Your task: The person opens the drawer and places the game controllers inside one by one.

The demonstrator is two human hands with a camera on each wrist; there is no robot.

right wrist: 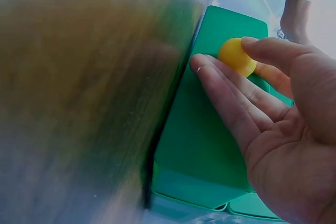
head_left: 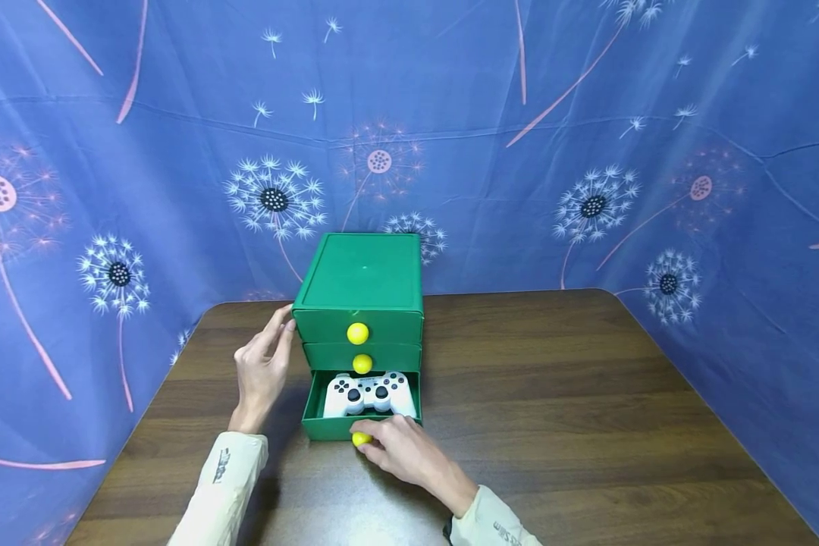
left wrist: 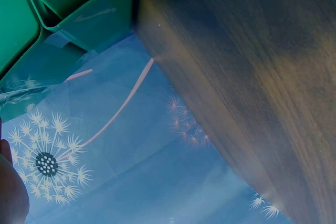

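Note:
A small green drawer cabinet (head_left: 362, 269) with three drawers, each with a round yellow knob, stands on the table. Its bottom drawer (head_left: 329, 431) is pulled out, and a white game controller (head_left: 367, 394) lies inside it. My right hand (head_left: 406, 451) pinches the bottom drawer's yellow knob (right wrist: 237, 57) between thumb and fingers. At the cabinet's upper left front edge, the fingertips of my left hand (head_left: 262, 368) rest against the side. Only a bit of the left hand shows at the edge of the left wrist view. The middle drawer (head_left: 327, 356) and top drawer (head_left: 324, 327) are closed.
The wooden table (head_left: 573, 409) extends on both sides of the cabinet. Behind and around it hangs a blue cloth (head_left: 478, 189) with a dandelion print, close to the cabinet's back.

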